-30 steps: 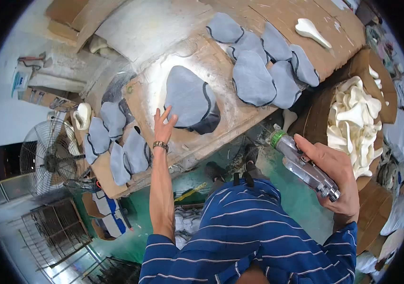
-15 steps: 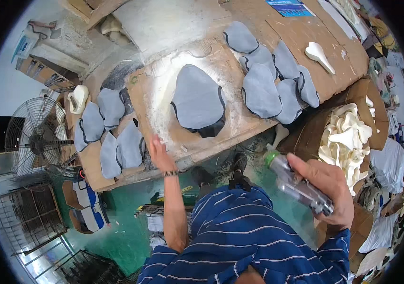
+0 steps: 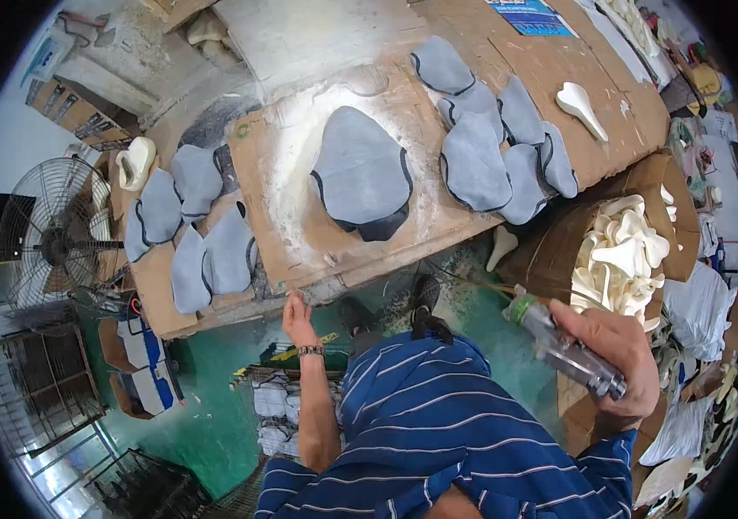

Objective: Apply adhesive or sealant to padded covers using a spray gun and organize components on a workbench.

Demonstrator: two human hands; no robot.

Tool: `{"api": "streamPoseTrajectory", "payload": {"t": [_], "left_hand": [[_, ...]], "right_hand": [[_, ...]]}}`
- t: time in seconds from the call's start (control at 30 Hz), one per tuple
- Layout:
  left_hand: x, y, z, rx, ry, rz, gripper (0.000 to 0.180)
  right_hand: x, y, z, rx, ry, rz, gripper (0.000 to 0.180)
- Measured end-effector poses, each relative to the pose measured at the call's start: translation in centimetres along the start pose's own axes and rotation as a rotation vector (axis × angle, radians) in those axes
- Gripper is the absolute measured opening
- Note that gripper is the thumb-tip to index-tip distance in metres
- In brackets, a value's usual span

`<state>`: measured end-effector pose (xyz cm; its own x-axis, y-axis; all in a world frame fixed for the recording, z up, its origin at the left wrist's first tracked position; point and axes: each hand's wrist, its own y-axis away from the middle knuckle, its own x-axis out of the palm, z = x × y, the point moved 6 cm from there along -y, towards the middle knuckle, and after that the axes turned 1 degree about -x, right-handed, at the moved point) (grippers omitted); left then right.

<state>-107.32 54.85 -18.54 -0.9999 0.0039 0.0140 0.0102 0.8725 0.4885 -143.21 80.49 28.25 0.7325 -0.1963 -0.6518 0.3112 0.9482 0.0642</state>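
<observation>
A single cut piece [image 3: 362,170] lies on the cardboard sheet [image 3: 287,233] in the middle of the bench [image 3: 611,112]. To its right a cluster of overlapping pieces [image 3: 490,143] lies on the bench; to its left, more pieces [image 3: 192,225]. A fan [image 3: 53,233] stands far left. Right of the bench, a box [image 3: 672,199] holds moulded shapes [image 3: 624,255].

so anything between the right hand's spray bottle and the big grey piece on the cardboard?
Nothing visible. The right hand holds the spray bottle off the table edge; only open air and bare cardboard lie before the grey piece.
</observation>
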Motion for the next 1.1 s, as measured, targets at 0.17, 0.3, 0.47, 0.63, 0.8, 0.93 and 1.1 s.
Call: {"api": "streamPoseTrajectory", "payload": {"t": [0.17,0.3,0.47,0.63,0.8,0.93,1.1], "left_hand": [[1.5,-0.2,0.0,0.005,-0.030,-0.001,0.044],[3.7,0.5,-1.5,0.010,-0.077,0.024,0.041],[5.0,0.7,-2.8,0.073,-0.053,0.056,0.038],[7.4,1.0,-5.6,0.192,-0.022,0.040,0.033],[10.8,0.9,-10.3,0.477,0.052,-0.004,0.031],[13.9,0.7,-14.7,0.698,-0.287,0.091,0.036],[22.1,0.6,-19.3,1.206,-1.040,0.334,0.040]], "right_hand": [[-0.1,0.7,-0.3,0.133,0.015,-0.212,0.069],[-0.9,2.3,-1.5,0.154,-0.054,-0.227,0.071],[-0.3,2.7,-1.8,0.066,-0.016,-0.094,0.071],[-0.9,3.1,-3.2,0.153,-0.022,-0.322,0.073],[-1.3,4.4,-2.4,-0.123,-0.029,-0.047,0.063],[-1.6,4.3,-3.3,-0.113,-0.051,-0.241,0.062],[-2.5,6.2,-3.8,-0.154,0.006,-0.169,0.062]]}}
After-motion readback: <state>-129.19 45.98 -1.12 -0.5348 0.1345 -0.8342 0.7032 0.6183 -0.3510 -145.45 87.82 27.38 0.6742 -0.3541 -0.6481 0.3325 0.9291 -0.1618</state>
